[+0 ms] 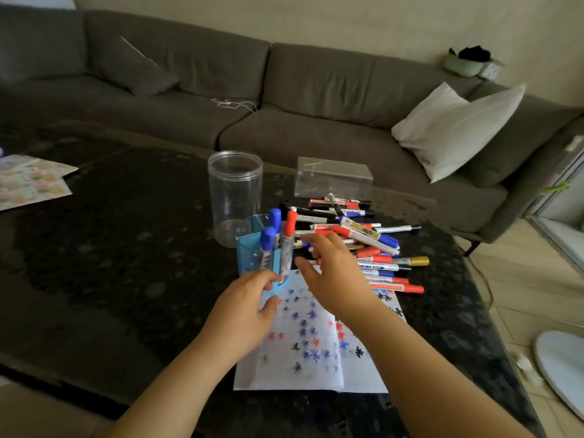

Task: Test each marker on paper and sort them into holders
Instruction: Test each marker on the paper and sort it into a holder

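Note:
A blue holder (249, 248) stands on the dark table with three capped markers in it, two blue (268, 245) and one red (288, 238). My left hand (249, 308) touches the holder's base with loosely curled fingers. My right hand (331, 273) hovers open over the near edge of a pile of markers (366, 241), holding nothing that I can see. Beneath both hands lies white paper (309, 339) covered with blue, red and black test marks. A clear round jar (235, 194) stands empty behind the holder.
A clear rectangular box (331, 177) sits behind the pile. Patterned sheets (28, 181) lie at the table's far left. A grey sofa with a white pillow (455, 128) wraps the far side. The table's right edge drops to a light floor.

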